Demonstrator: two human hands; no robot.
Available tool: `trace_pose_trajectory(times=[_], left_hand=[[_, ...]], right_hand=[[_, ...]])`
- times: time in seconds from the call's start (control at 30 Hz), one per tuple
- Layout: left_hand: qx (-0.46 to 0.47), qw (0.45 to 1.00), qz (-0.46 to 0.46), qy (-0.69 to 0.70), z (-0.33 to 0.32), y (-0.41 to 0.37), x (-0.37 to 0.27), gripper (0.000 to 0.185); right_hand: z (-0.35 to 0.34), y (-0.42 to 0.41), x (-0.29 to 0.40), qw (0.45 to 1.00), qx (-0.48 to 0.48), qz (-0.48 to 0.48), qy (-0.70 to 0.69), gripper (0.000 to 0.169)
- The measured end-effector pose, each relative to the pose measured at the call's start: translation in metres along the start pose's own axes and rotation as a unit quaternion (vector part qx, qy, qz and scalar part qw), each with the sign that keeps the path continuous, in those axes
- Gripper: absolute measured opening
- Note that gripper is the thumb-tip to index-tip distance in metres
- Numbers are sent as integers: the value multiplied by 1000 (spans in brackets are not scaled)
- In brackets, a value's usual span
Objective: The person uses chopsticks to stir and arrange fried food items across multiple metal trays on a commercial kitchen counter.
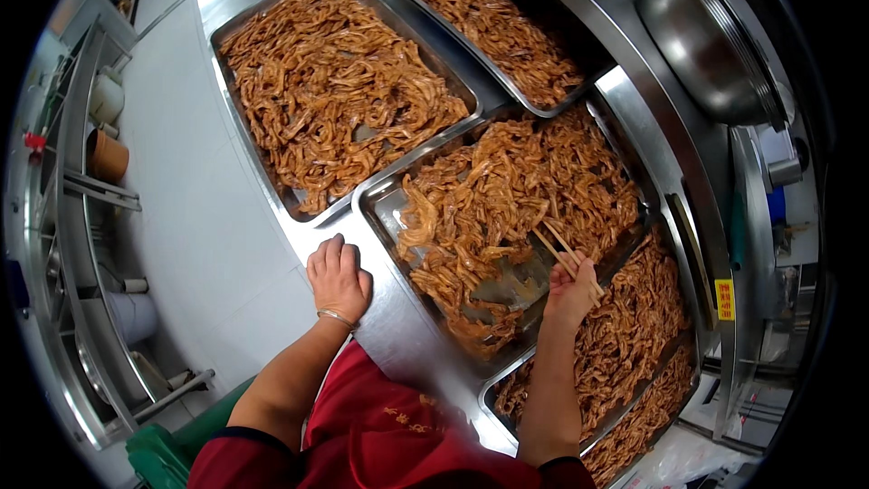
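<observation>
My right hand (571, 285) is closed around a pair of wooden chopsticks (558, 249), their tips in a heap of glossy brown cooked meat pieces (502, 180), perhaps duck or chicken feet. The pieces lie in the middle steel tray (390, 244); part of its bottom shows near the chopsticks, with some sauce on it. My left hand (339, 280), a bracelet on its wrist, rests palm down with nothing in it on the edge of the steel table (407, 326), left of that tray.
More filled trays stand around: one at the upper left (309, 219), one at the top (543, 112), others at the lower right (490, 407). Stacked steel bowls (699, 41) are at the upper right. A rack (95, 197) with containers stands left, beyond the floor; a green bin (156, 451) is below.
</observation>
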State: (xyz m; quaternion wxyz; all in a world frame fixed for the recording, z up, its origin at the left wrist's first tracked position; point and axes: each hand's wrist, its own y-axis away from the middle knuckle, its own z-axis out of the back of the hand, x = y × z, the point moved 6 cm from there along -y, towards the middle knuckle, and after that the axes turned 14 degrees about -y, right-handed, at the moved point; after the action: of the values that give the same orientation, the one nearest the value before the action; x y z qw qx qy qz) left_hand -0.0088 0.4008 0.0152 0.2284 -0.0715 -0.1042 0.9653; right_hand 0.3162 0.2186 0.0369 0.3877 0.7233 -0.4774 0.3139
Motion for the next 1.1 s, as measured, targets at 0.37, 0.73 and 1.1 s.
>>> trace_pose_trajectory(times=[0.37,0.73,1.1], left_hand=[[-12,1000,8,-9,-1,1,1,36],[-9,1000,0,-8,-1,1,0,40],[-22,999,3,-28,-1,2,-1,37]], right_hand=[[-72,44,14,976,191,28,104,29],[-84,106,10,936,268,-1,228,15],[-56,100,113,936,212,135,248,20]])
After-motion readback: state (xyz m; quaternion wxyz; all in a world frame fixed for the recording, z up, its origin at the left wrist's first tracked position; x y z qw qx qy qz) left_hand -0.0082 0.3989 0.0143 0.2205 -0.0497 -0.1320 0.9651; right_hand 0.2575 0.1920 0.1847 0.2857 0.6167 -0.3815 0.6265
